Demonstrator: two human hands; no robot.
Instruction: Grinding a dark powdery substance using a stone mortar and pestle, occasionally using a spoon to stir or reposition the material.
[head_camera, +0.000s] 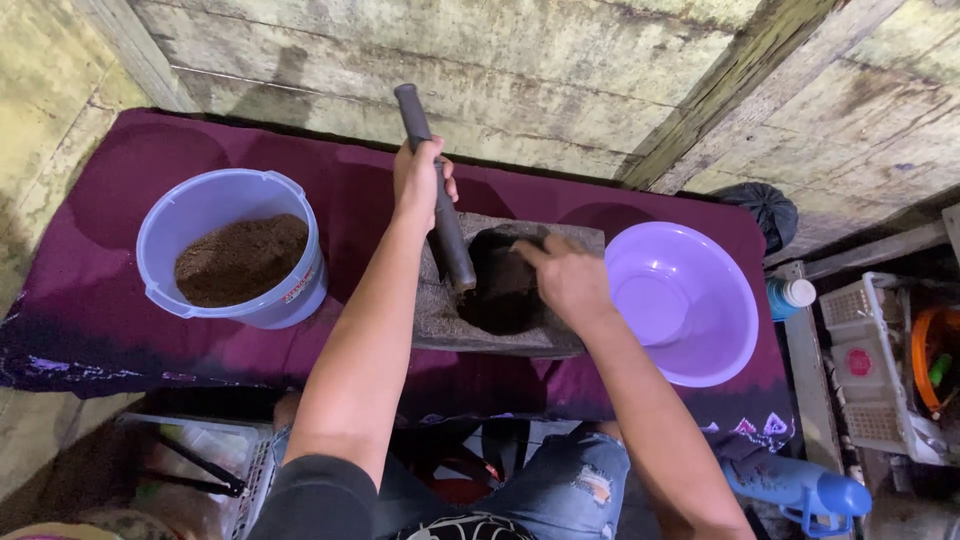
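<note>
Within the left hand, fingers clamp a dark pestle, steadying it; right hand fingers, together, reach into the stone mortar.

Both arms are bare up to the short black sleeve seen on the left shoulder. Faded blue jeans with a ripped, frayed hole are worn on the legs.

Mortar between bucket and basin
</note>
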